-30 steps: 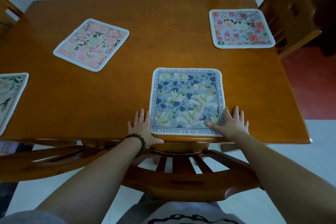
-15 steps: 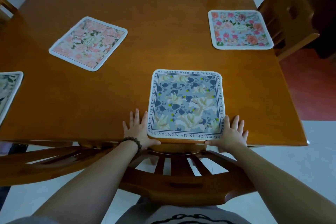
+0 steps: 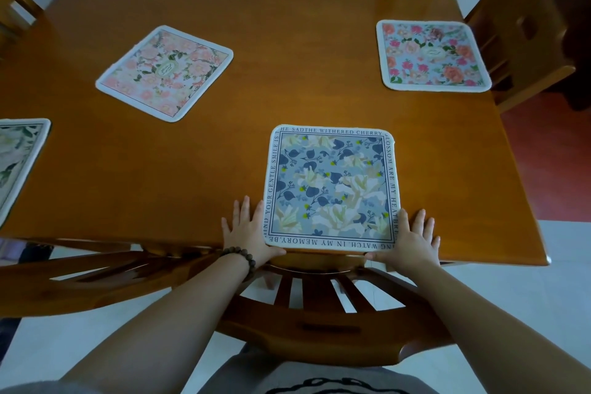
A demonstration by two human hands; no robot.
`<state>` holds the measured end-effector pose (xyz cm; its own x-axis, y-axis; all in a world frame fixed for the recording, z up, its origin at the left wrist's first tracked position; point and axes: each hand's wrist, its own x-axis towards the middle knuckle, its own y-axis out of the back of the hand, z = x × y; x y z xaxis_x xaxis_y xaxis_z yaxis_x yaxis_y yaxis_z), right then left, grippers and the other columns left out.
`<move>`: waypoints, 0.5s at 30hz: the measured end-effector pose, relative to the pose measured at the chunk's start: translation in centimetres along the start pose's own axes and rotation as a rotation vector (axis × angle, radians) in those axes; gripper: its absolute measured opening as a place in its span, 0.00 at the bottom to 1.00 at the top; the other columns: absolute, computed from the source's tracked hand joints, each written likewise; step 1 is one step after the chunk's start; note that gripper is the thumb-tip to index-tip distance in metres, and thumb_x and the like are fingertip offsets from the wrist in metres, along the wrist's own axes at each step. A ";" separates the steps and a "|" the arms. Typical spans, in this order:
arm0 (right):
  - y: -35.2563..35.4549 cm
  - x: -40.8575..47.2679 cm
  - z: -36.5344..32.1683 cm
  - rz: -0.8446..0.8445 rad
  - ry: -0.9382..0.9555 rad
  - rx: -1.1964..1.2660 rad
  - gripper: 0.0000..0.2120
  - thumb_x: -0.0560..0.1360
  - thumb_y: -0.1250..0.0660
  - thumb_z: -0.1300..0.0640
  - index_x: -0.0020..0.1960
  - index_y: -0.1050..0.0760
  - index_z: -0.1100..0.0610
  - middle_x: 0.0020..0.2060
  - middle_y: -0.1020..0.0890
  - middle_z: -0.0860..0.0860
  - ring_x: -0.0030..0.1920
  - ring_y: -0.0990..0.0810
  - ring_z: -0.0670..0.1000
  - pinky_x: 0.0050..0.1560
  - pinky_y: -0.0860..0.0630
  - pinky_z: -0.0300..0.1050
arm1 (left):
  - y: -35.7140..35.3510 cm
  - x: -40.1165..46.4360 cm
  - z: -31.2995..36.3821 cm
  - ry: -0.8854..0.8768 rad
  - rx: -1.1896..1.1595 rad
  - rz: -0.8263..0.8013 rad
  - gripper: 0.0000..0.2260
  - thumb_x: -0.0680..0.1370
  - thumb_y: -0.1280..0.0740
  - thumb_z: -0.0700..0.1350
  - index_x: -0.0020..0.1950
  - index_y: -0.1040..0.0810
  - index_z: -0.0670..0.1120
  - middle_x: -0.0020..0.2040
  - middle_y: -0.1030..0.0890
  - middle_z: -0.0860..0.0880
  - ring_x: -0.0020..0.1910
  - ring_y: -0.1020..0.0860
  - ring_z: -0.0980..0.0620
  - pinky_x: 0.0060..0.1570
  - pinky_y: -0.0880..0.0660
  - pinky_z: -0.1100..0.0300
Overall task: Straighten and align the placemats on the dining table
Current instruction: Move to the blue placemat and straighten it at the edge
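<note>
Placemat [image 3: 331, 189] blue-floral, text-bordered, square-set

The wooden counter [image 3: 319, 80] carries four mats. The blue mat [image 3: 331, 189] lies at the near edge, square to it. The pink mat [image 3: 164, 73] lies far left, turned at an angle. The red-flower mat [image 3: 431, 56] lies far right. The green mat [image 3: 17, 163] is cut off at the left border.

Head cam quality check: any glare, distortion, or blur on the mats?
Head view: wide-angle bowing bends the table edges; soft glare at its far right corner; blue mat sharp, border text legible; pink mat and right floral mat softer; left mat cropped; light even, shadows faint.
</note>
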<state>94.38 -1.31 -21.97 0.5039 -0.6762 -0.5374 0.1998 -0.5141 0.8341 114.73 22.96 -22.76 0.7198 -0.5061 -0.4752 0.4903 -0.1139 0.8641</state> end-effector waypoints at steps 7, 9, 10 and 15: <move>0.3 -0.2 -0.4 -0.015 -0.005 -0.047 0.66 0.56 0.31 0.25 0.76 0.65 0.52 0.76 0.63 0.61 0.75 0.64 0.65 0.70 0.56 0.69 | 0.0 0.1 0.2 0.006 0.014 0.001 0.56 0.62 0.27 0.68 0.77 0.56 0.50 0.78 0.61 0.45 0.76 0.62 0.43 0.71 0.56 0.36; 0.5 -0.3 -0.5 -0.035 -0.009 -0.065 0.67 0.55 0.32 0.23 0.76 0.67 0.52 0.76 0.63 0.61 0.75 0.64 0.64 0.69 0.56 0.71 | 0.2 0.1 0.2 0.004 0.033 -0.036 0.58 0.61 0.29 0.70 0.77 0.61 0.49 0.78 0.63 0.45 0.75 0.63 0.43 0.71 0.56 0.36; 0.7 -0.3 -0.5 -0.043 -0.012 -0.066 0.68 0.54 0.34 0.22 0.76 0.68 0.52 0.76 0.63 0.61 0.75 0.64 0.64 0.69 0.56 0.71 | 0.4 0.1 0.2 0.003 0.043 -0.059 0.60 0.61 0.30 0.72 0.77 0.63 0.49 0.77 0.64 0.45 0.75 0.64 0.43 0.71 0.56 0.37; 2.0 -0.3 -0.5 0.030 -0.002 -0.012 0.61 0.57 0.53 0.17 0.77 0.65 0.52 0.77 0.60 0.56 0.76 0.62 0.59 0.70 0.58 0.70 | 1.6 0.1 0.3 0.035 0.001 -0.091 0.51 0.67 0.43 0.76 0.77 0.62 0.48 0.78 0.61 0.47 0.76 0.61 0.46 0.72 0.54 0.38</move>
<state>95.09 -1.87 -20.13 0.5084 -0.6923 -0.5120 0.1945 -0.4869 0.8515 115.45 22.43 -21.37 0.6890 -0.4635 -0.5571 0.5538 -0.1591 0.8173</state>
